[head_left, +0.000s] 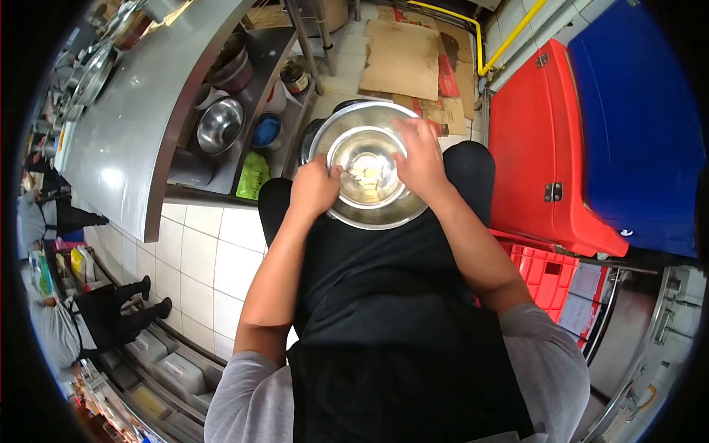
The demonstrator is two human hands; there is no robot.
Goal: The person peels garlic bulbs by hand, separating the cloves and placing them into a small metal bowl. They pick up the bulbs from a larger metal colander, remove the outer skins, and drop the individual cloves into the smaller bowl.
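A small steel bowl point(343, 147) sits inside a wider steel bowl point(384, 219) over my lap, between my knees. Several pale pieces that look like peeled garlic cloves point(367, 174) lie in the bottom of the small one. My left hand point(316, 184) is closed at the left side of the bowls, its thumb over the small bowl's rim. On the right, my right hand point(421, 159) grips the small bowl's edge with the thumb, while its curled fingers reach across the wider bowl's upper right rim.
To the left stands a steel table point(140, 111) with a lower shelf holding a steel bowl point(221, 125) and a green bag point(253, 176). Flattened cardboard point(402, 59) covers the floor ahead. A red and blue chest point(539, 148) and red crate point(543, 277) stand right. Other people work far left.
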